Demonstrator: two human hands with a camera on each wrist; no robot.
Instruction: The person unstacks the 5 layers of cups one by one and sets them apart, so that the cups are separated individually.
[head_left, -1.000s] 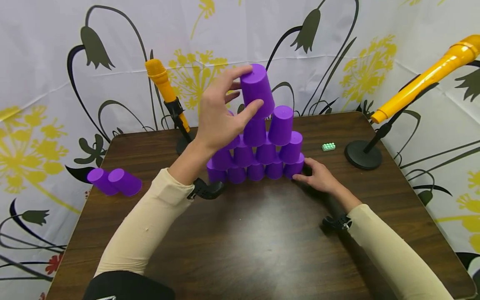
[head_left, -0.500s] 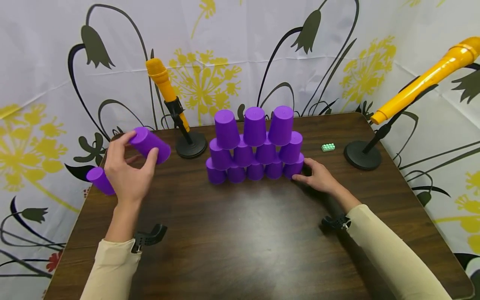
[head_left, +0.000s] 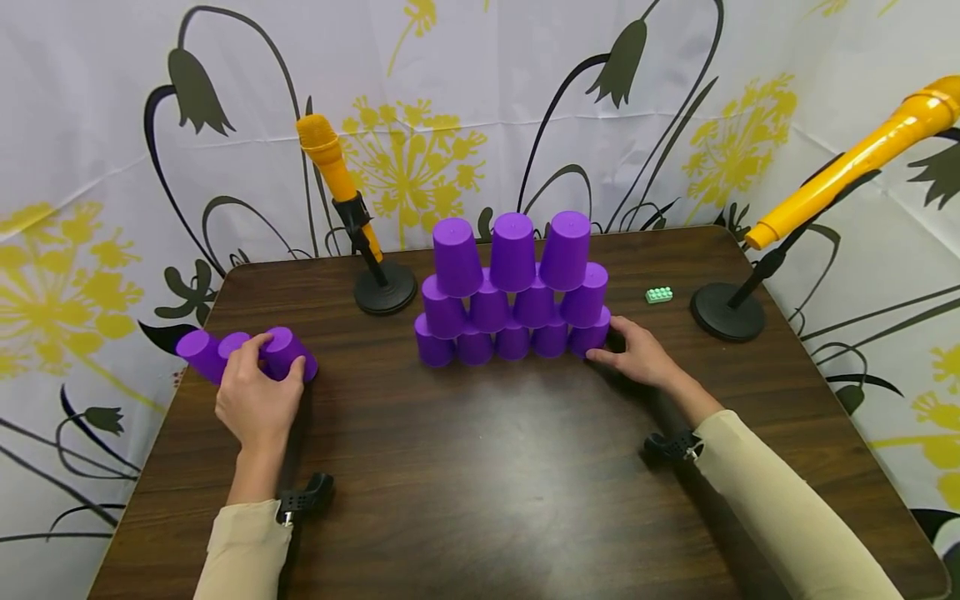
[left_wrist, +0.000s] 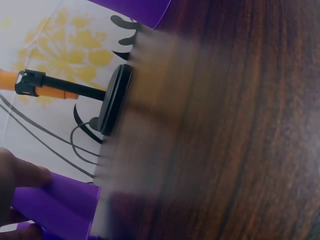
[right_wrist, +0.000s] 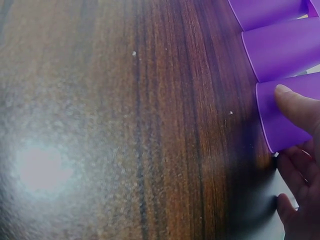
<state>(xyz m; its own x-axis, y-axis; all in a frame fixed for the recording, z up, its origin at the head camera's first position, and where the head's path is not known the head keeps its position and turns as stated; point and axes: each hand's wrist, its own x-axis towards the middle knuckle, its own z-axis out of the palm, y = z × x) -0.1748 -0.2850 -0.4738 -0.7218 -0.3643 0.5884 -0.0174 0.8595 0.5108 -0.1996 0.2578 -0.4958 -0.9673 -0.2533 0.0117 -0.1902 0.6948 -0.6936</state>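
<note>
Upside-down purple cups form a three-tier stack (head_left: 513,252) at the table's middle. On the left, my left hand (head_left: 258,396) holds a purple cup (head_left: 288,354) between thumb and fingers, low over the tabletop. Two more upside-down cups, the outer cup (head_left: 201,356) and the middle cup (head_left: 232,342), stand beside it, the middle one partly hidden by my fingers. My right hand (head_left: 637,354) stays at the stack's bottom right corner. It holds the end cup (right_wrist: 285,117) there, thumb on the front and fingers round the side and back.
A yellow microphone (head_left: 330,162) on a black stand (head_left: 385,288) rises behind, left of the stack. Another yellow microphone (head_left: 855,158) leans out from a stand (head_left: 727,312) at the right. A small green toy brick (head_left: 659,295) lies between stack and right stand. Patterned cloth hangs behind the table.
My left hand has carried a purple cup from above the stack's top row leftward and down beside the two cups there. My right hand has stayed in place.
</note>
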